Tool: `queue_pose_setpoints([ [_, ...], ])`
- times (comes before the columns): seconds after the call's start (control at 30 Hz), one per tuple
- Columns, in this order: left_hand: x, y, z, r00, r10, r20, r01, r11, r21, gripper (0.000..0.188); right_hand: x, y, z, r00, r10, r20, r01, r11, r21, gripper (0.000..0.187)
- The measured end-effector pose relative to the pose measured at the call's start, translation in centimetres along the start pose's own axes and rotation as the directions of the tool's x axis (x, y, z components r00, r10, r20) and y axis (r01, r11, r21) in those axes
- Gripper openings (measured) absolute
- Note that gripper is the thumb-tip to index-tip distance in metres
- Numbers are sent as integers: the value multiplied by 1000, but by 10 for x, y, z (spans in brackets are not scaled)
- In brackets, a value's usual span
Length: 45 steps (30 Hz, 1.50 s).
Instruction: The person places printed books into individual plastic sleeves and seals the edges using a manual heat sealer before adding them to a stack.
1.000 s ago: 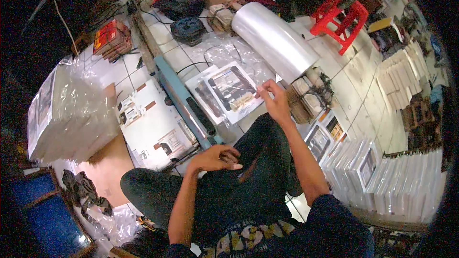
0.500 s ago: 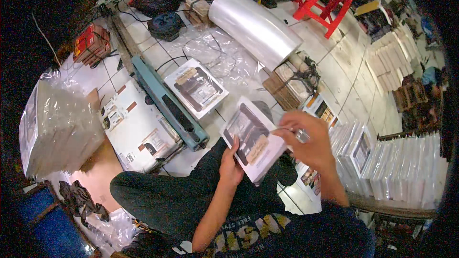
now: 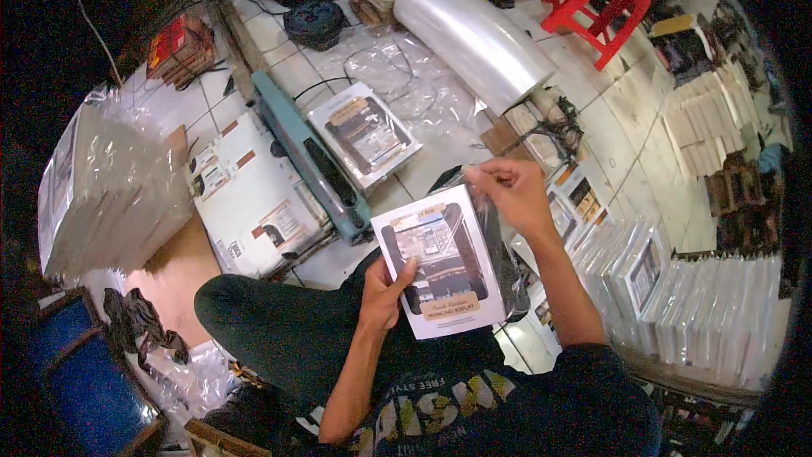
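A white-covered book (image 3: pixel 457 275) with a dark picture panel is over my lap, tilted slightly. My left hand (image 3: pixel 382 298) grips its left edge, with the thumb lying on the cover. Along the book's right side hangs clear plastic wrap (image 3: pixel 506 258). My right hand (image 3: pixel 516 196) is raised at the book's upper right corner, fingers pinched on the top of this wrap. A similar book (image 3: pixel 365 137) lies face up on the floor ahead, beside a long teal bar sealer (image 3: pixel 309 156).
To the left stands a tall stack of plastic-wrapped books (image 3: pixel 118 190). White printed sheets (image 3: pixel 254 203) lie beside the sealer. A big roll of clear film (image 3: pixel 474 38) and a red stool (image 3: pixel 596 13) are farther off. Wrapped books (image 3: pixel 710 309) stand in a row at right.
The book has turned more upright and shifted slightly right and down. My right hand has moved up to its upper corner, and wrap now shows along the right side.
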<state>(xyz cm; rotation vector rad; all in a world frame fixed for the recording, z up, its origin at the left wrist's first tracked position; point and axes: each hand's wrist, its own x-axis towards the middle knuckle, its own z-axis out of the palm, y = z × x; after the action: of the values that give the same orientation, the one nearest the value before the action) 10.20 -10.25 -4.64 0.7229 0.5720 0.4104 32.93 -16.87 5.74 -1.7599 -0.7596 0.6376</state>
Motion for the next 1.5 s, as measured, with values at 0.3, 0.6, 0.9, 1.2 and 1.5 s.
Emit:
queue_pose_setpoints([
  [0.3,-12,23,-31,984,-6,-180,15,999,51,38,2,26,15,910,414,1,-380,834,400,45],
  [0.6,19,83,-91,912,53,-407,61,963,263,38,2,64,92,919,227,323,-278,953,120,22],
  [0.9,114,177,-194,915,162,-371,-97,977,189,41,152,90,201,938,-23,346,2,998,60,20],
  [1.2,130,164,-214,935,237,-265,-171,953,248,47,164,95,197,954,-127,273,198,947,-253,23],
  [1.5,125,165,-206,897,196,-397,-95,961,260,46,84,-33,192,970,-231,71,242,926,-291,51],
])
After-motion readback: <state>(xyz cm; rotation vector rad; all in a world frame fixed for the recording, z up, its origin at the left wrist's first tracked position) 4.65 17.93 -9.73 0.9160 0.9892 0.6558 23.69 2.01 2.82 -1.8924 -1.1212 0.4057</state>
